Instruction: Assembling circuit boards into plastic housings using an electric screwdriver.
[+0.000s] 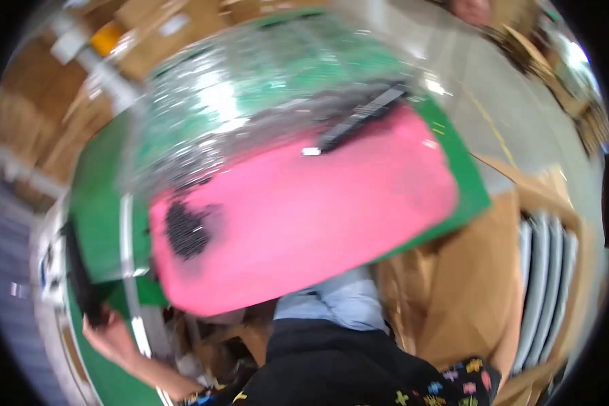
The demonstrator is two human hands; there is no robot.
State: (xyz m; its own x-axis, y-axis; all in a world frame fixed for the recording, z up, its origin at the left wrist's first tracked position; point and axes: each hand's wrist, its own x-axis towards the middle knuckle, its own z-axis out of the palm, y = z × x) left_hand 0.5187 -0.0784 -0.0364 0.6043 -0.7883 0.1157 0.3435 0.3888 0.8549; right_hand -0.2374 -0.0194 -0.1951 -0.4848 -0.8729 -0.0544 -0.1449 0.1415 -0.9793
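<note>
Presently, left hand [111,338]: out to the left of the pink mat [304,227], its fingers closed around the near end of a long black strip [81,271]; blur hides the finer grip.
Long black strip: left of the pink mat and apart from it, far end pointing away from the person.
Right forearm [509,342]: right of the pink mat, beside an open carton [470,271] of upright grey slabs [540,291]; the right hand is hidden, so I cannot tell what its fingers do.
Black heap [185,230]: on the pink mat's left end, small pieces too blurred to name.
Black bar [362,118]: slantwise over the pink mat's far edge.
Clear plastic packaging [216,95]: mostly beyond that edge.
Step in hand: seemingly handling the strip; whether lifting or placing, I cannot tell.
Next move: probably calls for a secure hold and a path avoiding the heap.
</note>
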